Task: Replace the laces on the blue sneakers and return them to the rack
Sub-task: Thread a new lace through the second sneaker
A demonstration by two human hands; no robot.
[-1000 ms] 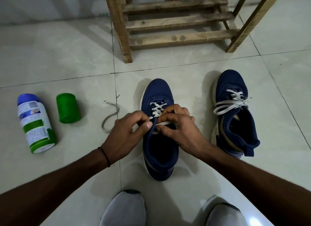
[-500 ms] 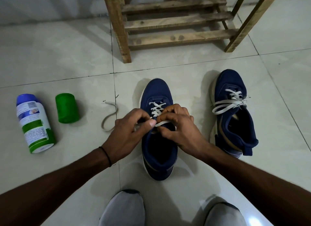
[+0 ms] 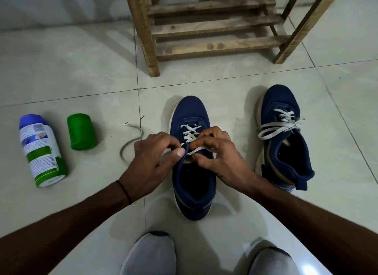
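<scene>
A blue sneaker (image 3: pixel 190 113) stands on the tiled floor in front of me, toe pointing away. Its white lace (image 3: pixel 190 132) is crossed through the lower eyelets. My left hand (image 3: pixel 151 160) pinches the lace at the shoe's left collar edge. My right hand (image 3: pixel 221 154) pinches a lace strand that runs across the tongue. The second blue sneaker (image 3: pixel 284 147) lies to the right, tilted on its side, with its white lace (image 3: pixel 278 125) tied in a loose bow. The wooden rack (image 3: pixel 208 27) stands just beyond the shoes.
A spray can (image 3: pixel 41 152) with a blue top lies at the left beside a green cap (image 3: pixel 81 132). A grey old lace (image 3: pixel 131 139) curls on the floor left of my left hand. My knees (image 3: pixel 151 254) show at the bottom edge.
My hands have stayed on the middle sneaker. My left thumb has shifted slightly right along the collar, and the strand between the hands is pulled out flatter across the tongue.
</scene>
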